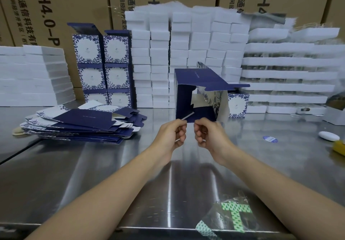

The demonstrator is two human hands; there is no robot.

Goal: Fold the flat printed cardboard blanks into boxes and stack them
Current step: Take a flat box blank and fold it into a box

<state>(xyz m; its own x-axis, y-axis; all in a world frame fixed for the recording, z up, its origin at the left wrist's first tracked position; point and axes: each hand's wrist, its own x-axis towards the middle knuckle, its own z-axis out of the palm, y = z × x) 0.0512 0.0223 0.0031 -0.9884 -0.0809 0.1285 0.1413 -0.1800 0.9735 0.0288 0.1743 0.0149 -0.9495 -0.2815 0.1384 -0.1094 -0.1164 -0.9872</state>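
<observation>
Pinching its near flaps, left hand and right hand hold a half-formed box; six finished boxes are stacked, many flat blanks left.

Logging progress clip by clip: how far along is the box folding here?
Done: six folded boxes stand stacked two wide at the back left, and another folded box stands behind the work. In hand: the left hand and right hand pinch the near flaps of a half-formed box. Left: a pile of flat blanks.
</observation>
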